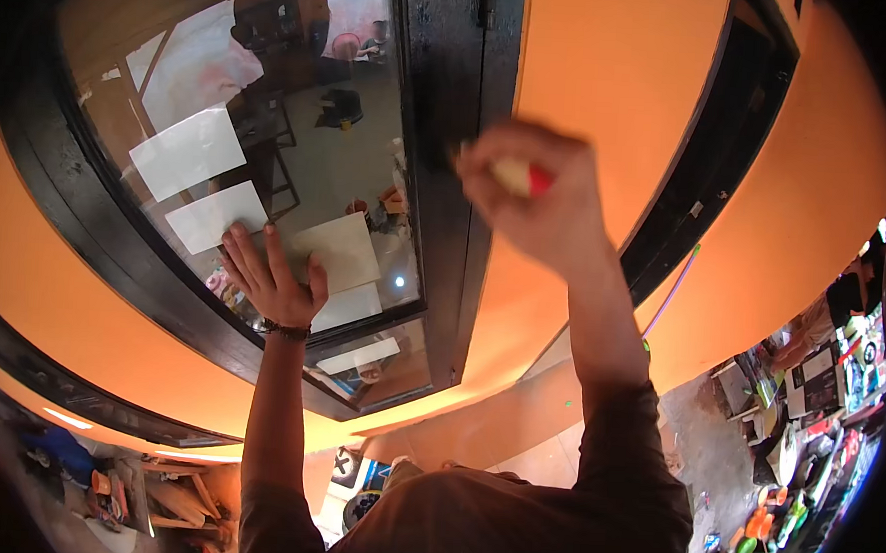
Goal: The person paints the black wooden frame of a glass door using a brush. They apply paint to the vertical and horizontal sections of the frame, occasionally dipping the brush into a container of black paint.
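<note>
My left hand [274, 280] lies flat with spread fingers against the glass pane [338, 186] of a black-framed door or window. Its fingertips touch the lower edge of a white paper sheet [216, 217], and another white sheet [187, 151] is above that one. A paler sheet [339, 251] shows to the right of the hand. Raised beside the black wooden frame [452, 207], my right hand [538, 191] is closed around a cream-and-red handled tool [513, 175]. Motion blurs this hand, and the tool's working end cannot be made out.
An orange wall [614, 65] surrounds the frame, with another black frame [715, 161] to the right. Below the large pane is a smaller glass pane [373, 368]. Wood pieces [176, 498] lie at lower left; assorted goods [771, 514] crowd the lower right.
</note>
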The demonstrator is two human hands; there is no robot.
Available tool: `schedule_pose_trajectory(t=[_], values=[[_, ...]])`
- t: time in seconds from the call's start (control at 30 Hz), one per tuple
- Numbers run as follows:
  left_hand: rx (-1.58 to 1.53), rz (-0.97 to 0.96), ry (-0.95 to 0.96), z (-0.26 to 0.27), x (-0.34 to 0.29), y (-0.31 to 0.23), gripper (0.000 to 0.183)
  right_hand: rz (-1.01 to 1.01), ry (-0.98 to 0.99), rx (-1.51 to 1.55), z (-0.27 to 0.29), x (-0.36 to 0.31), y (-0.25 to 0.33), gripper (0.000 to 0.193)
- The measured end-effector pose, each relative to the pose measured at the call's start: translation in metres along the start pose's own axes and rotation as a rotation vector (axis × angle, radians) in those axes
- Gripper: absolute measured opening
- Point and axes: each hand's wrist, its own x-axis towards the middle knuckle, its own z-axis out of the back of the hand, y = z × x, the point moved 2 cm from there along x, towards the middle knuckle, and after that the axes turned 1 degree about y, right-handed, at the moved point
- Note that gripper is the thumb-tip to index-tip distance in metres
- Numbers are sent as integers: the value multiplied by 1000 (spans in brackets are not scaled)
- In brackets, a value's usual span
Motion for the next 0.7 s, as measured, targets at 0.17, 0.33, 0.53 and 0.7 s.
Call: schedule_pose_trajectory(t=[0.17,0.33,0.53,0.7], values=[[16,-11,5,1,1,5,60,33,-516,350,9,62,-10,6],[4,-16,6,-1,2,0,61,198,-731,187,22,77,-2,9],[14,-1,-3,-1,2,3,61,-6,-224,104,-7,-9,-2,11],[6,-6,10,-2,5,0,61,-37,-304,252,32,67,-22,9]])
